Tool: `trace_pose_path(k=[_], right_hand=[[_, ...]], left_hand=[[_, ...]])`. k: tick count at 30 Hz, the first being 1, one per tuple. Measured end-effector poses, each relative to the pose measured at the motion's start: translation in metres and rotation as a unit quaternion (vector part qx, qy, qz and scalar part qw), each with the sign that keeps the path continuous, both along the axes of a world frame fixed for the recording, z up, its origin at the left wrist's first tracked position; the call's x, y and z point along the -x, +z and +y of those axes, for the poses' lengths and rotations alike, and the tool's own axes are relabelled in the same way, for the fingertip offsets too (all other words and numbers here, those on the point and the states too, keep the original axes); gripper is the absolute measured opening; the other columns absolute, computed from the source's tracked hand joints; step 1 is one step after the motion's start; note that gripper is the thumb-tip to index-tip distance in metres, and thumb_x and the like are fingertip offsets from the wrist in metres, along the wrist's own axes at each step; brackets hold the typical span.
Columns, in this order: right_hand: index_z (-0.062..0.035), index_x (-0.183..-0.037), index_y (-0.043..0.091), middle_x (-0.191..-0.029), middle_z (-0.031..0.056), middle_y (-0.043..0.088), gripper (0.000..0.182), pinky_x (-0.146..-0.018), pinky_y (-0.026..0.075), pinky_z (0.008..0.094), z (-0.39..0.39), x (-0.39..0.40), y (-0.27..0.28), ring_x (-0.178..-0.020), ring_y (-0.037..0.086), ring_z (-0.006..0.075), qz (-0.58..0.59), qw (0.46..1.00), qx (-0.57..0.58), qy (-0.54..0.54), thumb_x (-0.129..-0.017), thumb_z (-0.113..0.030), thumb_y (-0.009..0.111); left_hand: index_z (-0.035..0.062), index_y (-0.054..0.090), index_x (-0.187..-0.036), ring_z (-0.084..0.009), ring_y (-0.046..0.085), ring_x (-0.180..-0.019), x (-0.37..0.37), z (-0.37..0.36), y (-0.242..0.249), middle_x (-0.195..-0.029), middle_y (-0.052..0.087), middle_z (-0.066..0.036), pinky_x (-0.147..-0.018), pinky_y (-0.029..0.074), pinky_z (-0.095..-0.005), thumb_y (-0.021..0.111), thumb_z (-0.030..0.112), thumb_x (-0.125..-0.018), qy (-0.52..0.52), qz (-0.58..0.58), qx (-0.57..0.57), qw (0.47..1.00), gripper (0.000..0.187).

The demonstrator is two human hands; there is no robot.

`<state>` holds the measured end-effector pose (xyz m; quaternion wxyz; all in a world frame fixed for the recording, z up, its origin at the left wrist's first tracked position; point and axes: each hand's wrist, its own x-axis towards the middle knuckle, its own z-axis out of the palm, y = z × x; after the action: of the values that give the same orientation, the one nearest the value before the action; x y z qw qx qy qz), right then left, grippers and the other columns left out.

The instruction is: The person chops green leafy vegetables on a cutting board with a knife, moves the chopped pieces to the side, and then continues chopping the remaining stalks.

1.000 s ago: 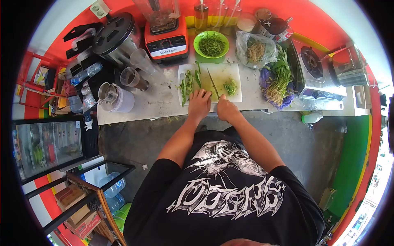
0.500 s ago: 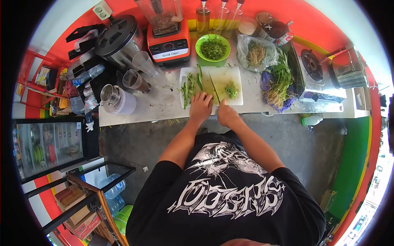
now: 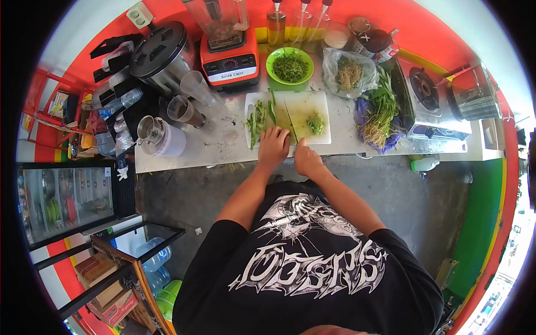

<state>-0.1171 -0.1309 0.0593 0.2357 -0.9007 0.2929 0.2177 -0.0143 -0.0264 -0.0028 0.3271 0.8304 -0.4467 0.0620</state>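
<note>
A white cutting board [image 3: 312,100] lies near the counter's front edge. My right hand [image 3: 308,160] is wrapped round the handle of a knife [image 3: 292,123], its blade pointing away from me across the board. Just left of the blade, my left hand [image 3: 274,147] presses down with curled fingers on green leaves that it mostly hides. Long uncut green leaves [image 3: 257,123] lie on the board's left side, with another leaf strip [image 3: 272,110] beyond my left fingers. Right of the knife sits a small pile of chopped greens [image 3: 315,123].
Behind the board stands a green bowl [image 3: 290,65] of chopped greens, with a red blender [image 3: 229,63] to its left. Rooted leafy stalks [image 3: 379,114] and a plastic bag [image 3: 349,73] lie to the right, before a gas stove [image 3: 427,92]. Plastic cups [image 3: 186,111] stand left.
My right hand and the knife handle have shifted slightly left and towards me. My left hand stays in nearly the same place on the leaves.
</note>
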Motion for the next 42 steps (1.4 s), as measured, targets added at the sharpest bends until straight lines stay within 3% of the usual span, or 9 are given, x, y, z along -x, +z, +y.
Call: trace_pose_path(k=[5,8,12,17,21,26,32,35,42], right_hand=[[0.0057,-0.116,0.039,-0.106,0.0383,0.066,0.031,-0.092,0.054,0.054,-0.011,-0.012,0.004,-0.105,0.067,0.0494,-0.035,0.999,-0.007,0.001,-0.092,-0.007,0.054],[0.0058,-0.118,0.04,-0.109,0.0356,0.068,0.035,-0.093,0.055,0.0505,-0.011,-0.015,0.018,-0.106,0.068,0.0469,0.005,0.997,-0.056,-0.045,-0.09,-0.007,0.058],[0.0059,-0.118,0.04,-0.107,0.0346,0.068,0.035,-0.092,0.055,0.0506,-0.004,-0.004,-0.01,-0.105,0.068,0.0471,-0.022,0.999,-0.026,-0.037,-0.09,-0.008,0.058],[0.0065,-0.115,0.04,-0.103,0.0398,0.066,0.03,-0.09,0.054,0.0529,-0.008,-0.013,0.003,-0.1,0.068,0.0504,-0.047,0.999,-0.02,-0.014,-0.091,-0.005,0.053],[0.0058,-0.118,0.04,-0.109,0.036,0.067,0.035,-0.094,0.054,0.0512,-0.006,-0.014,0.011,-0.108,0.068,0.0465,0.0,0.998,-0.055,-0.042,-0.091,-0.009,0.057],[0.0063,-0.114,0.041,-0.102,0.0382,0.067,0.029,-0.088,0.055,0.0537,0.002,-0.002,-0.003,-0.099,0.069,0.049,-0.055,0.998,-0.003,-0.011,-0.09,-0.004,0.053],[0.0056,-0.115,0.041,-0.107,0.0378,0.067,0.029,-0.093,0.053,0.0543,-0.006,-0.016,0.02,-0.105,0.067,0.0503,-0.016,0.998,-0.054,-0.038,-0.091,-0.006,0.052],[0.0051,-0.114,0.042,-0.107,0.0369,0.067,0.026,-0.093,0.053,0.0541,0.005,-0.003,-0.008,-0.105,0.067,0.0506,-0.049,0.998,-0.015,-0.034,-0.092,-0.006,0.051],[0.0058,-0.114,0.042,-0.107,0.038,0.067,0.026,-0.093,0.053,0.0553,-0.006,-0.015,0.006,-0.105,0.067,0.0507,-0.065,0.997,-0.019,-0.021,-0.092,-0.006,0.051]], left_hand=[[0.0115,0.064,-0.106,-0.0295,0.056,-0.099,0.002,0.001,0.0,-0.098,0.058,-0.007,-0.086,0.042,-0.0448,0.063,0.015,-0.09,-0.004,0.006,-0.003,1.0,0.017],[0.0113,0.064,-0.106,-0.0295,0.056,-0.098,0.001,0.001,0.0,-0.098,0.059,-0.007,-0.086,0.042,-0.0446,0.063,0.015,-0.089,-0.003,0.001,-0.006,1.0,0.017],[0.0112,0.064,-0.105,-0.0295,0.056,-0.099,0.0,0.0,0.001,-0.098,0.059,-0.007,-0.086,0.042,-0.0445,0.064,0.015,-0.089,-0.001,0.009,-0.006,1.0,0.016],[0.0114,0.064,-0.106,-0.0294,0.056,-0.098,0.002,0.0,-0.003,-0.099,0.059,-0.007,-0.087,0.042,-0.0445,0.064,0.016,-0.089,-0.001,0.006,-0.008,1.0,0.017],[0.0109,0.063,-0.107,-0.03,0.056,-0.099,0.001,0.0,-0.002,-0.1,0.059,-0.008,-0.087,0.042,-0.045,0.064,0.017,-0.089,0.005,0.008,-0.007,1.0,0.018],[0.0102,0.063,-0.106,-0.0303,0.056,-0.1,0.001,0.001,-0.002,-0.101,0.059,-0.008,-0.088,0.042,-0.0449,0.065,0.016,-0.089,0.007,0.019,-0.001,1.0,0.018],[0.0101,0.064,-0.107,-0.0302,0.056,-0.099,0.001,0.001,-0.003,-0.1,0.059,-0.008,-0.087,0.042,-0.0444,0.066,0.017,-0.088,0.009,0.015,-0.002,1.0,0.02],[0.0101,0.064,-0.106,-0.0304,0.057,-0.098,0.0,-0.001,-0.002,-0.1,0.06,-0.008,-0.087,0.042,-0.0445,0.066,0.016,-0.088,0.007,0.022,0.014,1.0,0.019],[0.0088,0.064,-0.105,-0.0319,0.056,-0.098,0.002,0.0,0.0,-0.098,0.06,-0.01,-0.088,0.043,-0.0452,0.067,0.015,-0.087,0.013,0.027,0.017,0.999,0.019]])
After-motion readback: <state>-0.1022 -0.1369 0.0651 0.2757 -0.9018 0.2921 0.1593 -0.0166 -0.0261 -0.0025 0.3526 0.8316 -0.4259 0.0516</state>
